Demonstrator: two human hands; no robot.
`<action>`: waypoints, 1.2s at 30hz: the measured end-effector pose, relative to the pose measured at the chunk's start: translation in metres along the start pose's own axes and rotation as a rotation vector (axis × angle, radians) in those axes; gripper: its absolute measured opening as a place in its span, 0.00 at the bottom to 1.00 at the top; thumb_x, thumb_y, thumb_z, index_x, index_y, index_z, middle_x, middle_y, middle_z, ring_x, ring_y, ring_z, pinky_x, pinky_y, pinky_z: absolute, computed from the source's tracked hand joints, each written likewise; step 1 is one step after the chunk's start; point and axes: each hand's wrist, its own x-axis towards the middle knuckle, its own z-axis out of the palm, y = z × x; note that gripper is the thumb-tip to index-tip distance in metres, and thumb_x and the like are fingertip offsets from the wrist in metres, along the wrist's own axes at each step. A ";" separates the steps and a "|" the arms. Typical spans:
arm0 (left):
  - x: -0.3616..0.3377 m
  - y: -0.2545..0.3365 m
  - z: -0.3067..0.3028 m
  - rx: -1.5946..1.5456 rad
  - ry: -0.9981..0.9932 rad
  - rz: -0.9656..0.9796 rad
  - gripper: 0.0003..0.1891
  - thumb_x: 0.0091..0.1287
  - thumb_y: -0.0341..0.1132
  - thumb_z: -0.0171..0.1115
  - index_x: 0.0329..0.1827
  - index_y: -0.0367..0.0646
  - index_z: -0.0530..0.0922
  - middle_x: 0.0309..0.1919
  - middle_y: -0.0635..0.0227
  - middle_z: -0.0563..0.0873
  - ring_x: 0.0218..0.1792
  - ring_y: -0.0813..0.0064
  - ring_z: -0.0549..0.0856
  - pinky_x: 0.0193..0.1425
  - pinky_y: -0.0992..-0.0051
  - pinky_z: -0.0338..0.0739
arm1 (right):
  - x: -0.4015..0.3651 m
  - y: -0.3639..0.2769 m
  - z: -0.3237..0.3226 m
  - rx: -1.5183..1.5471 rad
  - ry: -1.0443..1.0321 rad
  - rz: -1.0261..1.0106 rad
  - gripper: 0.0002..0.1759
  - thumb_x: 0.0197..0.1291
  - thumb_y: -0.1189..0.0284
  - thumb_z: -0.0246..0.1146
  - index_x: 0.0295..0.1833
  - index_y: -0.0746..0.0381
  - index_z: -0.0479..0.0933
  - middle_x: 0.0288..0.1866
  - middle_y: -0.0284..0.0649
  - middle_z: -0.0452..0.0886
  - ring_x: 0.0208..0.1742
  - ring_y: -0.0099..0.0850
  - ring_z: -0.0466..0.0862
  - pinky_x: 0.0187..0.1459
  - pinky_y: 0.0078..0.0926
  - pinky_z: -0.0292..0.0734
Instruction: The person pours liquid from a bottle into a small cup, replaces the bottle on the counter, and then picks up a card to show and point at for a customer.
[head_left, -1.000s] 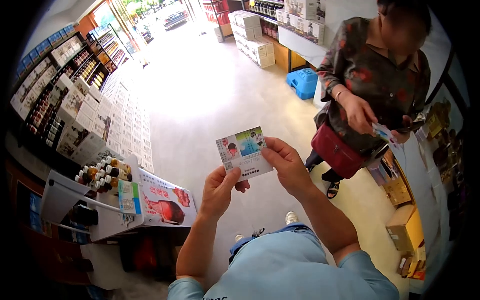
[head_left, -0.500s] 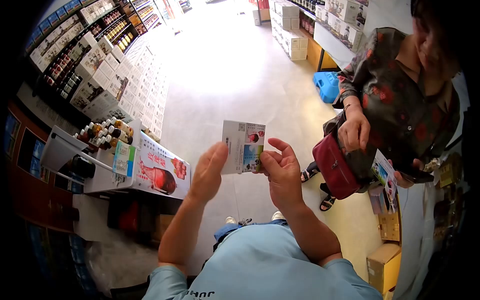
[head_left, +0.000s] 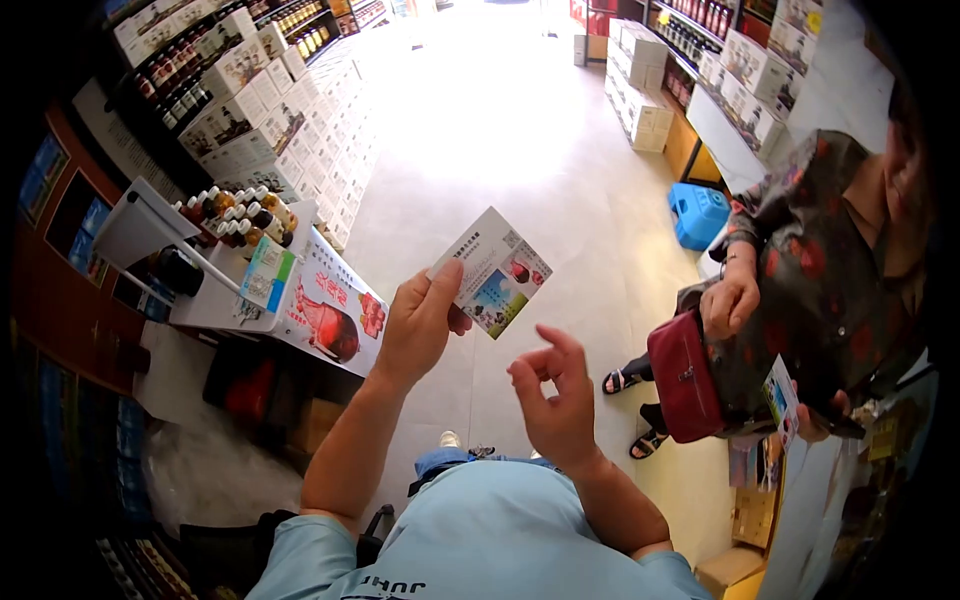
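Note:
My left hand [head_left: 420, 325] pinches a printed card [head_left: 497, 270] by its left side, thumb on top. The card is white with text, a small square code and colour pictures, and it is tilted. My right hand [head_left: 557, 405] is below and to the right of the card, apart from it. Its thumb and index finger curve toward each other without meeting, and nothing shows between them.
At right, another person [head_left: 825, 240] with a red bag [head_left: 685, 375] holds a similar leaflet [head_left: 780, 400]. Left stands a white table with small bottles [head_left: 240, 215] and a code sign [head_left: 268, 272]. Stacked cartons [head_left: 310, 140] line the left; a blue case [head_left: 698, 215] sits right.
My right hand has let go of the card and moved down. My left hand now grips the card, which has turned to a slant. The view has shifted a little.

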 end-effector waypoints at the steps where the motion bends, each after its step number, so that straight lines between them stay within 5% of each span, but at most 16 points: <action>1: 0.004 0.001 -0.004 0.011 -0.012 -0.001 0.20 0.77 0.46 0.49 0.38 0.38 0.81 0.24 0.71 0.82 0.22 0.88 0.76 0.27 0.86 0.70 | 0.003 -0.004 -0.003 -0.165 -0.078 -0.111 0.21 0.64 0.77 0.62 0.61 0.67 0.68 0.30 0.39 0.82 0.30 0.26 0.82 0.36 0.24 0.79; 3: 0.010 0.005 -0.009 0.025 -0.051 -0.005 0.21 0.77 0.46 0.49 0.38 0.38 0.81 0.24 0.72 0.81 0.21 0.88 0.75 0.26 0.86 0.70 | 0.012 -0.009 -0.004 -0.412 -0.150 -0.337 0.20 0.61 0.78 0.63 0.60 0.66 0.74 0.25 0.39 0.79 0.23 0.30 0.80 0.29 0.28 0.76; 9: 0.014 0.023 -0.007 0.076 -0.094 -0.028 0.19 0.75 0.47 0.51 0.38 0.40 0.81 0.24 0.72 0.83 0.21 0.87 0.77 0.24 0.85 0.70 | 0.028 -0.017 0.003 -0.699 -0.203 -0.579 0.27 0.57 0.79 0.64 0.64 0.65 0.72 0.26 0.39 0.80 0.23 0.35 0.80 0.27 0.34 0.73; 18: 0.016 0.031 0.003 0.133 -0.044 -0.014 0.22 0.77 0.46 0.48 0.37 0.36 0.80 0.20 0.71 0.80 0.18 0.88 0.75 0.21 0.85 0.69 | 0.029 -0.023 0.004 -0.638 -0.193 -0.536 0.28 0.57 0.75 0.66 0.65 0.64 0.72 0.25 0.37 0.79 0.24 0.34 0.79 0.27 0.34 0.72; 21: 0.020 0.029 0.002 0.165 -0.035 0.022 0.22 0.77 0.46 0.48 0.36 0.36 0.79 0.20 0.72 0.80 0.18 0.88 0.75 0.21 0.86 0.69 | 0.021 -0.045 0.001 -0.629 -0.248 -0.566 0.17 0.58 0.71 0.66 0.53 0.62 0.78 0.22 0.33 0.72 0.24 0.30 0.78 0.36 0.32 0.75; 24: 0.024 0.031 0.000 0.176 -0.023 0.020 0.21 0.77 0.46 0.49 0.35 0.36 0.79 0.19 0.72 0.80 0.17 0.88 0.75 0.20 0.86 0.68 | 0.020 -0.059 -0.003 -0.608 -0.302 -0.694 0.13 0.57 0.63 0.70 0.40 0.60 0.80 0.22 0.34 0.75 0.25 0.31 0.78 0.50 0.41 0.74; 25: 0.024 0.033 0.001 0.172 -0.015 0.015 0.21 0.77 0.46 0.49 0.35 0.36 0.79 0.19 0.72 0.80 0.17 0.88 0.75 0.20 0.86 0.68 | 0.018 -0.062 0.000 -0.663 -0.286 -0.694 0.19 0.56 0.55 0.70 0.26 0.58 0.75 0.20 0.33 0.74 0.24 0.29 0.77 0.64 0.46 0.66; 36: 0.014 0.047 0.008 0.235 -0.041 0.012 0.21 0.77 0.45 0.50 0.33 0.35 0.79 0.19 0.72 0.80 0.17 0.89 0.74 0.18 0.86 0.67 | 0.040 -0.073 0.020 -0.584 -0.282 -0.732 0.33 0.58 0.41 0.63 0.17 0.59 0.70 0.12 0.36 0.70 0.15 0.32 0.75 0.65 0.48 0.70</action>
